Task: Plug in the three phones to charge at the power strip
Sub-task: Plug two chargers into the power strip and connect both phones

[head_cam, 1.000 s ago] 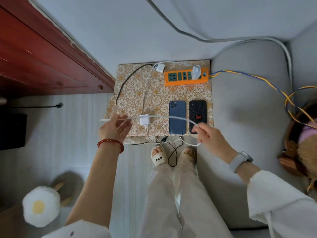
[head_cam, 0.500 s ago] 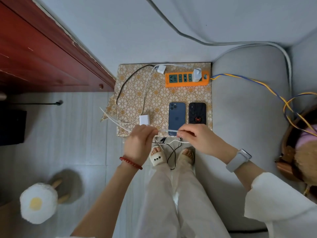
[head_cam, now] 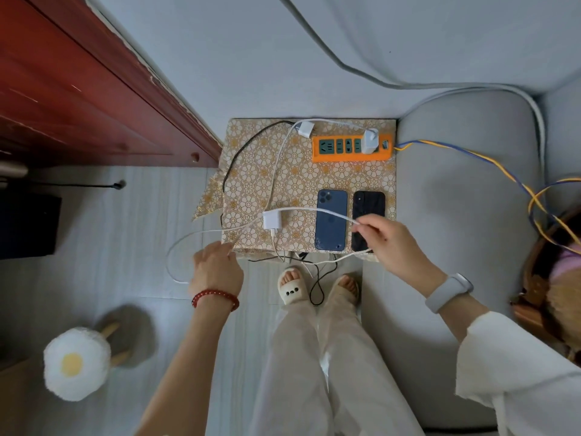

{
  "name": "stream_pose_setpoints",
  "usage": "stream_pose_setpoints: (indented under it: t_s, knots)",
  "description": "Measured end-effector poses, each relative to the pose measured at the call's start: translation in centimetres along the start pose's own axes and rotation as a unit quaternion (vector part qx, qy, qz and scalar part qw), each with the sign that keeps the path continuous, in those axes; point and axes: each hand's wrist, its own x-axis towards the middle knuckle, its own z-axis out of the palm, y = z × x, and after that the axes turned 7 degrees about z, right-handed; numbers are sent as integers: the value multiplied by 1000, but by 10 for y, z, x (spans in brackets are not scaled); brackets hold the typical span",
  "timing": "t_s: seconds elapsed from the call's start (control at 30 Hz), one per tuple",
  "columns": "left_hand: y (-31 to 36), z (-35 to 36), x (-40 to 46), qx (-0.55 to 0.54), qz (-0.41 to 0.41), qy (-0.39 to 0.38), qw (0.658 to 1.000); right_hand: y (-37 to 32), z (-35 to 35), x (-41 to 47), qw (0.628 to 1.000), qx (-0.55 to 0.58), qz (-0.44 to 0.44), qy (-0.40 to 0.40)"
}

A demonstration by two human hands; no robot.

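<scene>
An orange power strip (head_cam: 352, 147) lies at the back of a floral-covered stand (head_cam: 292, 180), with one white charger (head_cam: 369, 140) plugged into it. A blue phone (head_cam: 331, 220) and a black phone (head_cam: 368, 206) lie face down side by side near the front edge. A loose white charger (head_cam: 271, 220) lies left of the blue phone, another white charger (head_cam: 305, 129) at the back. My right hand (head_cam: 390, 243) pinches a white cable (head_cam: 314, 209) over the black phone. My left hand (head_cam: 217, 269) grips the same cable's slack at the stand's front left corner.
A grey sofa arm (head_cam: 465, 190) stands right of the stand, with blue-yellow wires (head_cam: 471, 155) running across it. A red wooden door (head_cam: 78, 99) is on the left. A black cable (head_cam: 317, 287) dangles by my feet. A fried-egg plush (head_cam: 77, 361) sits on the floor at the left.
My hands have moved apart: the left went down-left with cable slack, the right rose over the black phone, drawing the white cable taut across the blue phone.
</scene>
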Motion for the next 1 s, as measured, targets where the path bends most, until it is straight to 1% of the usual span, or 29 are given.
stream_pose_setpoints:
  t_s: [0.03, 0.07, 0.1, 0.13, 0.17, 0.23, 0.27, 0.33, 0.4, 0.47, 0.53, 0.6, 0.63, 0.7, 0.73, 0.77, 0.8, 0.83, 0.87, 0.9, 0.97, 1.0]
  knots:
    - [2, -1, -2, 24, 7, -37, 999, -11, 1, 0, 1000, -10, -15, -22]
    - [7, -2, -6, 22, 31, -45, 998, -20, 3, 0, 997, -33, -32, -55]
    - [15, -3, -11, 6, 79, -35, 996, -27, 7, 0, 993, -56, -48, -87]
    - [25, -2, -16, 0, 147, -14, 989, -33, 11, -1, 989, -76, -66, -111]
    - [35, 0, -22, 28, 227, 10, 973, -37, 15, -2, 985, -88, -77, -123]
    - [44, 10, -27, 102, 372, 61, 921, -43, 18, -6, 985, -86, -78, -123]
    - [45, 13, -25, 104, 416, 70, 901, -44, 17, -7, 987, -81, -75, -119]
    - [45, 11, -19, 34, 460, 84, 883, -42, 13, -13, 987, -71, -62, -131]
    - [44, 8, -18, -19, 454, 108, 884, -34, 10, -18, 983, -52, -42, -169]
    - [46, 5, -22, -66, 409, 147, 898, -21, 13, -17, 979, -31, -3, -203]
    - [47, 0, -29, -167, 314, 186, 916, -1, 18, -14, 971, -62, 35, -226]
    - [45, -9, -27, -263, 212, 235, 911, 21, 20, -12, 960, -125, 58, -243]
    - [42, -13, -25, -287, 169, 264, 905, 31, 21, -12, 957, -147, 70, -242]
    - [34, -20, -21, -284, 112, 294, 906, 44, 18, -12, 966, -142, 83, -201]
    - [27, -20, -19, -256, 98, 288, 917, 45, 16, -11, 976, -116, 77, -166]
    - [21, -18, -15, -214, 87, 264, 936, 40, 13, -11, 985, -88, 65, -133]
    - [16, -16, -14, -167, 81, 224, 957, 33, 11, -10, 990, -69, 46, -111]
    - [12, -12, -13, -118, 90, 178, 973, 21, 10, -10, 992, -59, 21, -105]
    - [11, -7, -14, -70, 128, 141, 979, 9, 10, -10, 992, -60, -8, -113]
    - [14, -1, -16, -24, 186, 120, 975, -4, 11, -10, 989, -69, -34, -128]
    - [30, 9, -24, 31, 310, 81, 947, -24, 10, -11, 982, -84, -70, -152]
    - [37, 14, -27, 21, 360, 59, 931, -30, 8, -10, 982, -82, -79, -154]
